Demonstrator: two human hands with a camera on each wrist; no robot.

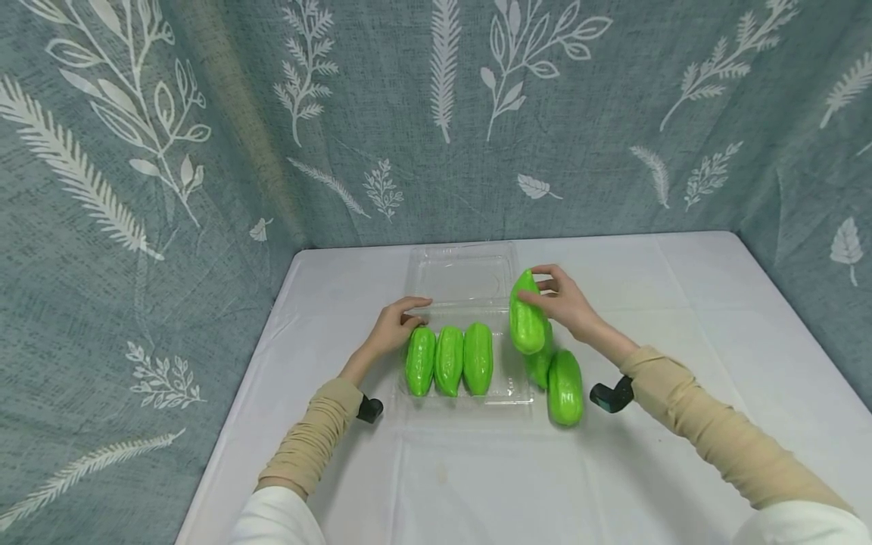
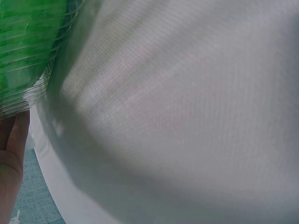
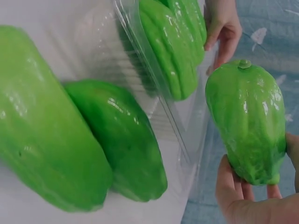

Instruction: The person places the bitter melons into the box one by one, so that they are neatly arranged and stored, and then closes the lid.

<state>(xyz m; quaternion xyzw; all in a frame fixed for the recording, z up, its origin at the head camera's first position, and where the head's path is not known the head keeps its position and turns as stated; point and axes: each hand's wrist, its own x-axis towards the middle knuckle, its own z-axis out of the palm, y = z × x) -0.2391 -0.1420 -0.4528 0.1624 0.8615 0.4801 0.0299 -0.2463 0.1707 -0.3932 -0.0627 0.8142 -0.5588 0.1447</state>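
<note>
My right hand (image 1: pixel 562 303) holds a green papaya (image 1: pixel 527 322) between thumb and fingers, raised above the right edge of the clear plastic container (image 1: pixel 507 378). In the right wrist view this papaya (image 3: pixel 247 121) hangs stem end up, gripped near its narrow tip. At the container's back left corner, my left hand (image 1: pixel 395 325) grips the rim, its thumb and fingers close to the leftmost papaya (image 1: pixel 420 362). Beside that one lie two more papayas, a middle papaya (image 1: pixel 449 361) and a right papaya (image 1: pixel 478 359), all lengthwise in the container.
Right of the container lie two loose papayas: a nearer papaya (image 1: pixel 565 387) and a darker papaya (image 1: pixel 540 363), partly hidden behind the held one. The container's clear lid (image 1: pixel 463 272) is folded back flat toward the curtain (image 1: pixel 381 113). A white cloth covers the table (image 1: pixel 477 477).
</note>
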